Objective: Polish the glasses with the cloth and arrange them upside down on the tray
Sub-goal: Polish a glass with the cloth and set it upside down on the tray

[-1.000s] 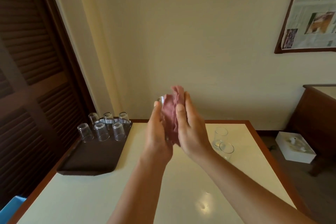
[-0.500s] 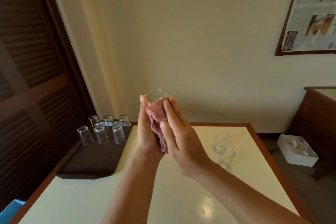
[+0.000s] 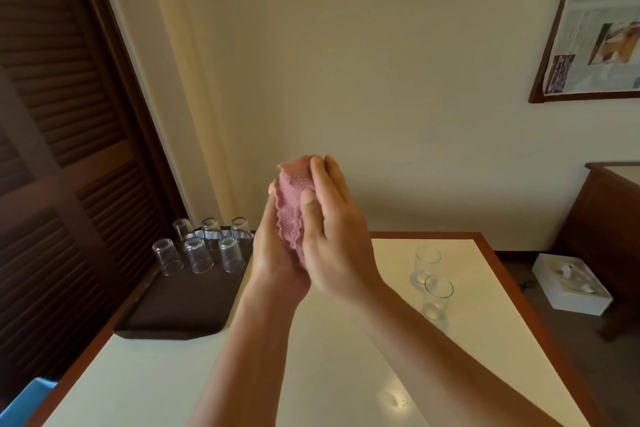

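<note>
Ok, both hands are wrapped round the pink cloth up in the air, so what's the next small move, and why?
Probably carry the bundle left and down toward the tray. The left hand and right hand press the pink cloth between them, and whatever it wraps is hidden. Six glasses already stand upside down at the tray's far end, with bare tray nearer. Two upright glasses still wait on the table.

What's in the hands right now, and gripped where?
Pink cloth, pressed between the left hand and right hand, fingers along its sides. Any glass inside is hidden.
</note>
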Demonstrator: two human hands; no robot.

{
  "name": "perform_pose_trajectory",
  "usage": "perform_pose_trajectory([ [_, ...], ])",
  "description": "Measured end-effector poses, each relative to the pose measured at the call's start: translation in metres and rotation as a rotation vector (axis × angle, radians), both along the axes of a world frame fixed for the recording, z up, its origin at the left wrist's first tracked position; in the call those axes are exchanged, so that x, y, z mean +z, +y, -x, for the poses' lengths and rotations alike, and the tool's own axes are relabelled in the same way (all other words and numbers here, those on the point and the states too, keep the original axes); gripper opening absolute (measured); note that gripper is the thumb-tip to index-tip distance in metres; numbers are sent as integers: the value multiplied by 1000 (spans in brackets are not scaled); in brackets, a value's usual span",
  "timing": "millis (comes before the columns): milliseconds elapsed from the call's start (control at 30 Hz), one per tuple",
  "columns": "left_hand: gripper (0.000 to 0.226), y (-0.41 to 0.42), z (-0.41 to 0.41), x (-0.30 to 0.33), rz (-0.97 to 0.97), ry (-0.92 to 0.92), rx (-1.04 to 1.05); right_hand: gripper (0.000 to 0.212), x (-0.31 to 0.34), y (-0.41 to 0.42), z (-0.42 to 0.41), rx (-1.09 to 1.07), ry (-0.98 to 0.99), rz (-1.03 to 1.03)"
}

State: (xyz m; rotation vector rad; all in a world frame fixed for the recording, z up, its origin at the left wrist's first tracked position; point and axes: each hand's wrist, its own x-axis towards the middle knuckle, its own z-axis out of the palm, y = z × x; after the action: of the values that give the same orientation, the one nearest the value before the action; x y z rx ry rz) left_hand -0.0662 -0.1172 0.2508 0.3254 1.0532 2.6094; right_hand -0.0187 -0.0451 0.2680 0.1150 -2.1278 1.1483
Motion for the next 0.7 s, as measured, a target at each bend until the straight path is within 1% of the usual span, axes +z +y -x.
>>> perform_pose_trajectory([
  [67,65,-10,-1,5,-31,36,9,50,-15,-6,-6,80,55,-107],
  [100,65,-15,-2,7,-37,55,35,50,-21,-5,-11,147,57,-119],
  [167,63,-21,0,2,28,67,144,47,-19,1,-3,221,-3,-17],
  [233,54,-25,6,-10,119,25,271,40,-10,-3,16,174,-71,71],
  [267,50,-29,7,-14,138,-12,286,40,-9,-10,22,140,-108,40],
  [300,50,-34,8,-16,123,-39,249,42,-11,-20,24,109,-119,-31],
  [367,54,-58,14,-19,36,-50,132,47,-29,-45,22,113,-67,-165],
  [400,53,-68,15,-19,6,-49,101,47,-41,-49,22,164,-31,-192],
  [433,51,-78,17,-25,11,-51,98,45,-54,-55,23,249,-27,-151],
  [467,48,-83,20,-34,78,-63,163,42,-63,-59,25,328,-51,-7],
  [500,47,-84,20,-41,175,-96,304,38,-67,-65,29,349,-116,224],
  [533,46,-87,22,-52,273,-107,507,35,-69,-76,36,331,-240,540],
  [567,45,-88,22,-62,346,-74,682,35,-73,-85,45,308,-424,834],
  [600,43,-93,25,-74,407,-35,809,36,-82,-97,56,317,-621,1077],
  [633,42,-97,27,-83,472,-9,871,38,-92,-107,66,339,-777,1256],
  [667,43,-107,35,-96,556,3,901,41,-104,-119,79,339,-889,1360],
  [700,46,-115,40,-107,646,17,904,46,-112,-123,87,313,-954,1405],
])
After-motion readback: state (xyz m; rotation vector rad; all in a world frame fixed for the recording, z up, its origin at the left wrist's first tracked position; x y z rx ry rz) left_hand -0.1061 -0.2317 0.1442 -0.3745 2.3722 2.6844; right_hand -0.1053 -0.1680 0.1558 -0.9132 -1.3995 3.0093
